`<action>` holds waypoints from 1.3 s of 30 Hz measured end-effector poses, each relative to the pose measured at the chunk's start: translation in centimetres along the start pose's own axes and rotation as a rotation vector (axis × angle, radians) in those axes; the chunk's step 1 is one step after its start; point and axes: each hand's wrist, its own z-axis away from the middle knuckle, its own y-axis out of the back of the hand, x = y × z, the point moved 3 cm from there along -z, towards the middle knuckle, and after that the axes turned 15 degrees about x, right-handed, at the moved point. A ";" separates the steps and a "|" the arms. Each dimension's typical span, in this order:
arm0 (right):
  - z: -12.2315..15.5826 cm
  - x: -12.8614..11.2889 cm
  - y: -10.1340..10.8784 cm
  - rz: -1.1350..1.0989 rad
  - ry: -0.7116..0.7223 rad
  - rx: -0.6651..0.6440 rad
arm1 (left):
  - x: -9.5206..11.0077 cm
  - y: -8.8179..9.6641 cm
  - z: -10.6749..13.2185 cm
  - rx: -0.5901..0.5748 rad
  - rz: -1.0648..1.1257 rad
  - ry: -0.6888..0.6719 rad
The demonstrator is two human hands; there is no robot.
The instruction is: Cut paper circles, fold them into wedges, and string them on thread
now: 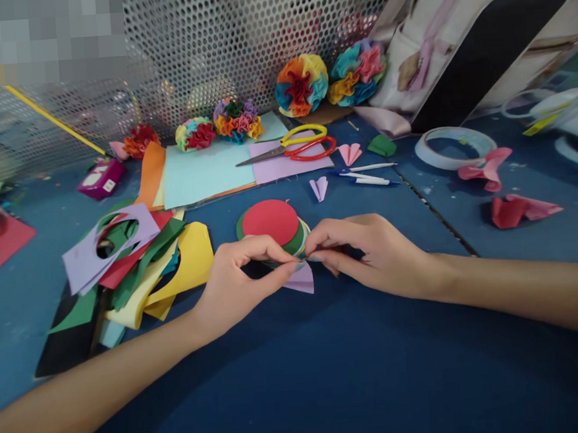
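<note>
A small piece of lavender paper (302, 279), apparently folded, hangs below my fingertips in the middle of the view. My left hand (246, 272) pinches it between thumb and forefinger from the left. From the right, my right hand (375, 253) closes its thumb and fingers at the paper's upper edge; the exact pinch point is partly covered by the fingers. Just behind my hands lies a stack of round paper discs, with a red paper disc (270, 223) on top and green and other colours showing underneath.
Cut paper scraps (118, 251) pile up on the left. Behind are paper sheets (207, 173), scissors (284, 149), pens (368, 175) and ruffled paper flowers (302, 85). A tape roll (455, 147) and folded pink paper pieces (521, 210) lie right, near a bag (396, 50).
</note>
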 end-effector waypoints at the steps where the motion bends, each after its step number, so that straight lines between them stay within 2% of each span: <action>1: 0.0 -0.1 0.0 0.023 0.027 0.005 | 0.0 -0.1 0.0 0.002 0.014 0.006; 8: 0.0 -0.3 0.2 0.085 0.164 0.044 | 0.4 -0.6 -0.2 -0.035 -0.038 0.103; 14: 0.3 -0.4 0.3 0.084 0.214 0.066 | 1.3 -0.8 -0.4 -0.111 -0.192 -0.049; 19: 0.1 -0.7 0.3 -0.063 0.087 0.058 | 2.1 -0.8 -0.2 -0.158 -0.287 -0.214; 23: 0.0 -0.5 0.3 -0.161 -0.036 0.052 | 2.1 -0.8 0.0 -0.206 -0.360 -0.247; 27: -0.1 -0.5 0.3 -0.192 -0.039 0.063 | 2.0 -0.8 0.0 -0.169 -0.333 -0.265; 35: -0.1 -0.3 0.3 -0.189 -0.016 0.066 | 1.7 -0.6 -0.1 -0.145 -0.218 -0.100; 39: -0.2 -0.1 0.2 -0.188 -0.015 0.049 | 1.9 -0.5 0.0 -0.147 -0.215 -0.065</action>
